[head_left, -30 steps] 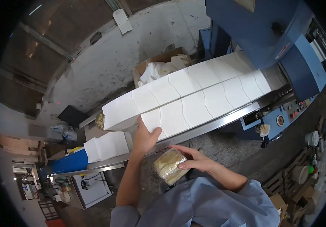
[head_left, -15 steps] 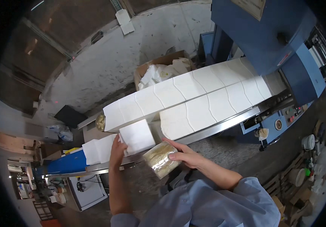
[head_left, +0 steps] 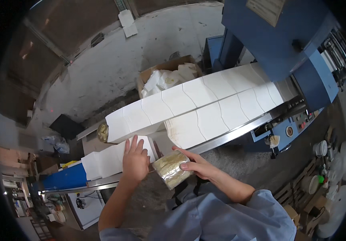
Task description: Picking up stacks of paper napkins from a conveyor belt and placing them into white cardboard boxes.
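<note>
While the right grip [head_left: 199, 166] pinches the shiny yellowish bundle [head_left: 169, 172] at six o'clock, the left grip [head_left: 136, 164] lies spread on the white stack [head_left: 149, 146] between seven and eight — press flat, evenly, so nothing skids.

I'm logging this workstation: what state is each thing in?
Left hand: open, palm down on the short white stack.
Right hand: closed around the wrapped bundle.
Wrapped bundle: held tilted.
Long white rows: side by side, ends uneven.
Cardboard box: open, white material inside.
Blue machine: running or stopped, cannot tell.
</note>
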`<control>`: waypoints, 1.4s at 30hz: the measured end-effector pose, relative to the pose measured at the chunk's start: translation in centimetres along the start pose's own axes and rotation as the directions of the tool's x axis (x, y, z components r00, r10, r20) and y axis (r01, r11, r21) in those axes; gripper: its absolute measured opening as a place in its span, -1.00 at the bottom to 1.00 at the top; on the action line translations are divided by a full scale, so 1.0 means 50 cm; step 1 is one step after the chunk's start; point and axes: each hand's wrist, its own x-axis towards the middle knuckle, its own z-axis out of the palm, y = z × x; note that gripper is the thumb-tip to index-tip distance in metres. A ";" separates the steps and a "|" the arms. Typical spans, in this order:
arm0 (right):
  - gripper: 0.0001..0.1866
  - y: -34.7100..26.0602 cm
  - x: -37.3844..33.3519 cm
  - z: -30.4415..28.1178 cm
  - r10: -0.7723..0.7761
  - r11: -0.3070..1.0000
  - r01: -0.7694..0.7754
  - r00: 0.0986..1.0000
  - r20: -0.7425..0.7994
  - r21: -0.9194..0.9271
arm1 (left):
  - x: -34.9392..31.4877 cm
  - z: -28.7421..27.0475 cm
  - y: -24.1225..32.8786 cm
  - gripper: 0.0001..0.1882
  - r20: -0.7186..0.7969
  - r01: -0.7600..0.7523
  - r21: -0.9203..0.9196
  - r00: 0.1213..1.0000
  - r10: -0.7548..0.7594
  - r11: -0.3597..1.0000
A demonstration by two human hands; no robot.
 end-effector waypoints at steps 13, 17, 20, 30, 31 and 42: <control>-0.01 -0.097 -0.166 -0.062 -0.029 1.000 0.028 0.998 0.055 0.014 | 0.214 0.031 0.228 -0.03 0.182 0.399 -0.809 0.868 -0.462 0.431; -0.02 -0.087 -0.182 -0.097 -0.030 0.999 0.030 1.000 0.008 -0.023 | 0.221 0.052 0.241 -0.02 0.126 0.369 -0.769 0.888 -0.442 0.522; -0.10 -0.085 -0.182 -0.112 -0.062 0.997 0.063 0.997 0.042 -0.039 | 0.226 0.061 0.238 -0.04 0.089 0.311 -0.816 0.900 -0.426 0.487; -0.09 -0.086 -0.137 -0.098 -0.076 0.993 0.083 0.993 0.089 -0.087 | 0.236 0.033 0.247 -0.12 0.147 0.395 -0.783 0.868 -0.474 0.481; -0.10 -0.085 -0.137 -0.097 -0.075 0.994 0.082 0.993 0.089 -0.077 | 0.236 0.028 0.249 -0.12 0.148 0.388 -0.795 0.869 -0.471 0.467; -0.10 -0.081 -0.148 -0.089 -0.066 0.996 0.068 0.997 0.035 -0.061 | 0.237 0.029 0.242 -0.09 0.163 0.374 -0.824 0.877 -0.453 0.426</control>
